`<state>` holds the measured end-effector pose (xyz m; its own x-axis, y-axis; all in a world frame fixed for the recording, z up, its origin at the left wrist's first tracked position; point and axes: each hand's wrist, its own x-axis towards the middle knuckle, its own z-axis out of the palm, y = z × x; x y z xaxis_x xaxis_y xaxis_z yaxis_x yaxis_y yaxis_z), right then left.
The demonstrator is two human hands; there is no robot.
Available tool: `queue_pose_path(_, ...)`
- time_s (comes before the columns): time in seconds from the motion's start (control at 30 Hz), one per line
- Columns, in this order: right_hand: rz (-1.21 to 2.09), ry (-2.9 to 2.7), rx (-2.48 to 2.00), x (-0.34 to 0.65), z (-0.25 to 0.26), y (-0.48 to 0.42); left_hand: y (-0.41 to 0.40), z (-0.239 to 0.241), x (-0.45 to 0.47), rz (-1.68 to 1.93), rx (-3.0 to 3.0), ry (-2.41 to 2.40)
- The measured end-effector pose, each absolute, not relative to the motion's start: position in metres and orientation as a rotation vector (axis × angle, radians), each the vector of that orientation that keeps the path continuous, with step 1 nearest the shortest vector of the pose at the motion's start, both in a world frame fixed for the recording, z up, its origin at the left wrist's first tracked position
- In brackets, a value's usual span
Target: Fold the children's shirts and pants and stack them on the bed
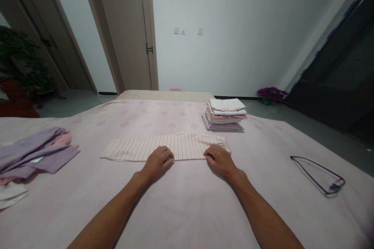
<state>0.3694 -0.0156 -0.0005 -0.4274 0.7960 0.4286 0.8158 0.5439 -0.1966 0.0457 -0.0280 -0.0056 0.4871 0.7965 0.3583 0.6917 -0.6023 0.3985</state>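
A striped pink-and-white garment (137,148), folded into a long narrow band, lies across the pink bedspread (187,210) in front of me. My left hand (157,161) rests on its near edge around the middle, fingers curled and pinching the cloth. My right hand (219,159) sits at the near edge towards the right end, fingers also curled down on the fabric.
A neat stack of folded clothes (224,114) stands behind the right end of the garment. Unfolded purple and pink clothes (35,151) are heaped at the left. A black wire hanger (320,175) lies at the right. Doors, a plant and a wall are beyond the bed.
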Motion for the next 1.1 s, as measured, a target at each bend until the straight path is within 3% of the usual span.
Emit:
queue_pose_path(0.3, -0.406, -2.203, -1.375, 0.381, 0.005, 0.003, 0.023, 0.014, 0.078, 0.64, 2.5, 1.606)
queue_pose_path(0.4, -0.511, -1.997, -1.642, 0.389, -0.01, 0.012, 0.053, 0.021, 0.095, 0.574, 2.473, 1.738)
queue_pose_path(0.57, -0.348, -1.907, -2.045, 0.4, -0.034, 0.02, 0.092, 0.022, 0.116, 0.434, 2.378, 1.929)
queue_pose_path(0.8, -0.287, -1.914, -2.013, 0.405, -0.039, 0.02, 0.115, 0.023, 0.128, 0.218, 2.311, 1.964)
queue_pose_path(1.1, -0.262, -1.912, -2.009, 0.405, -0.038, 0.019, 0.126, 0.03, 0.132, 0.216, 2.192, 1.844)
